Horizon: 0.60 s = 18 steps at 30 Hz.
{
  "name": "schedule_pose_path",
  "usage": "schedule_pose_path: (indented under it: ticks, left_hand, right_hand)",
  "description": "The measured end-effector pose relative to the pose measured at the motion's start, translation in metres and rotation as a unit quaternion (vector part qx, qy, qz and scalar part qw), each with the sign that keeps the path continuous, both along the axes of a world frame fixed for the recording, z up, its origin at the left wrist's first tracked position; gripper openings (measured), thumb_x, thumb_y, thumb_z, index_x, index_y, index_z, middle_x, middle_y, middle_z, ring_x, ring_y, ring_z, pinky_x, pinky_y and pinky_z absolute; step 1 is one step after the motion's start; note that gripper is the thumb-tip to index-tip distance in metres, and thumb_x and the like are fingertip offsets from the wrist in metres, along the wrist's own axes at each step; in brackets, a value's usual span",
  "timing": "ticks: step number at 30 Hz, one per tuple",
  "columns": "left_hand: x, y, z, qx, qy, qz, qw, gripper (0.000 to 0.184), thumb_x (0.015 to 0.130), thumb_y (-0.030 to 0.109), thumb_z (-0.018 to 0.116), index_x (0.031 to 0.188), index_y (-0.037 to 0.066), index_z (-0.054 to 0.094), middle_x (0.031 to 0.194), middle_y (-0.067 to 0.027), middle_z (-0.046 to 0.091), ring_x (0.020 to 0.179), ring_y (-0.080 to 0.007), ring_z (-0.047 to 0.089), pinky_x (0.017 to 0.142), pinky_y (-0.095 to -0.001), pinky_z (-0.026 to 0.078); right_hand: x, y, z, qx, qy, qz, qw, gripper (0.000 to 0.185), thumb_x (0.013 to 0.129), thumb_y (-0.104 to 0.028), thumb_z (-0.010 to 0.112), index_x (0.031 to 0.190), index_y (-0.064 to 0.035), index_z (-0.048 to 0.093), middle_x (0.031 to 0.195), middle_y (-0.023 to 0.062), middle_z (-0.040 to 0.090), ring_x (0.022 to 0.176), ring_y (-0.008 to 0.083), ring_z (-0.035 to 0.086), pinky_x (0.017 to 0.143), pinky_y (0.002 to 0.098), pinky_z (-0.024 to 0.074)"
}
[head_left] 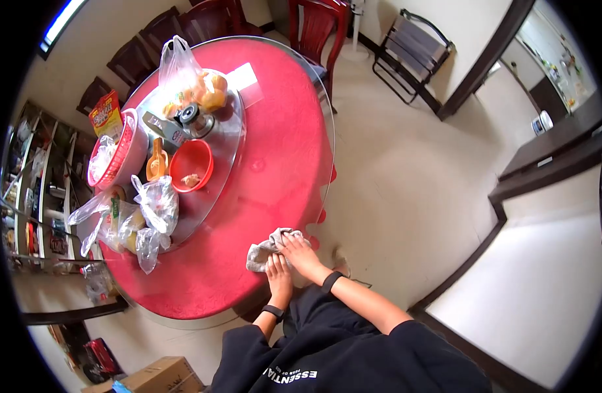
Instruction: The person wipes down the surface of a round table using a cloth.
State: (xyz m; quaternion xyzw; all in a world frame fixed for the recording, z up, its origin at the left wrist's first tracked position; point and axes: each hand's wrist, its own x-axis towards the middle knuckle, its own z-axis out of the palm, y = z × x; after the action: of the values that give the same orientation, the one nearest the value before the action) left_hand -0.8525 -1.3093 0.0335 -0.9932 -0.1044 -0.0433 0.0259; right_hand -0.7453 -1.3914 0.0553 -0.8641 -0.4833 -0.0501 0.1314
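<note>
A crumpled grey cloth (259, 256) lies at the near right edge of the round table with the red cover (274, 164). My left hand (278, 270) rests on the cloth's lower part, fingers pressed together. Just to its right, my right hand (299, 252) holds the cloth's upper folds under its fingers. Both hands are close to each other, and each wrist wears a black band. Part of the cloth is hidden beneath the fingers.
On the glass turntable (234, 141) stand a red bowl (191, 166), a pink basket (132, 154), a jar (197, 120), a bag of fruit (194, 90) and plastic bags (158, 208). Chairs (319, 29) line the far side; a folded chair (415, 49) leans by the wall.
</note>
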Motion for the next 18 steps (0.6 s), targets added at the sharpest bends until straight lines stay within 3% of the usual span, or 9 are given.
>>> schedule_pose_path:
  ticks: [3,4,6,12,18]
  left_hand:
    - [0.049,-0.015,-0.004,-0.039,-0.03,0.009,0.999,0.057,0.081,0.013,0.05,0.131,-0.007,0.031,0.135,-0.0225,0.032,0.128,-0.0358,0.029,0.105,-0.0454,0.026]
    - [0.068,-0.021,0.0,0.028,0.011,0.014,0.999,0.056,0.081,0.013,0.049,0.13,-0.007,0.031,0.134,-0.0223,0.033,0.128,-0.0353,0.03,0.105,-0.045,0.026]
    - [0.1,-0.032,-0.002,0.024,-0.005,0.039,0.999,0.055,0.081,0.012,0.049,0.13,-0.007,0.032,0.133,-0.0224,0.033,0.127,-0.0353,0.031,0.105,-0.0449,0.026]
    - [0.143,-0.046,-0.027,-0.014,-0.03,0.094,0.995,0.056,0.08,0.01,0.052,0.129,-0.008,0.031,0.132,-0.0233,0.032,0.126,-0.0377,0.031,0.104,-0.0472,0.026]
    - [0.192,-0.071,-0.007,0.043,0.021,0.159,0.986,0.055,0.08,0.015,0.053,0.127,-0.006,0.033,0.127,-0.0203,0.036,0.123,-0.0344,0.035,0.103,-0.0446,0.028]
  right_hand:
    - [0.057,-0.01,-0.018,-0.017,0.001,0.031,0.999,0.047,0.085,-0.02,0.044,0.131,-0.0112,0.039,0.134,0.0128,0.04,0.127,0.025,0.036,0.107,0.0407,0.0265]
    - [0.075,-0.018,-0.007,-0.012,-0.024,0.028,0.999,0.048,0.085,-0.02,0.045,0.132,-0.0127,0.039,0.133,0.0118,0.041,0.127,0.0244,0.036,0.106,0.0404,0.0265]
    - [0.113,-0.021,-0.009,0.003,-0.008,0.062,0.998,0.049,0.084,-0.019,0.046,0.132,-0.0133,0.039,0.133,0.0112,0.04,0.127,0.0241,0.035,0.106,0.0408,0.0263]
    - [0.176,-0.024,-0.025,0.052,0.008,0.181,0.982,0.05,0.082,-0.019,0.047,0.131,-0.011,0.041,0.133,0.0122,0.04,0.127,0.0259,0.035,0.106,0.0423,0.0269]
    - [0.238,-0.031,-0.015,0.063,0.022,0.282,0.957,0.049,0.082,-0.019,0.046,0.13,-0.0079,0.043,0.132,0.0144,0.042,0.127,0.0271,0.036,0.107,0.0426,0.0264]
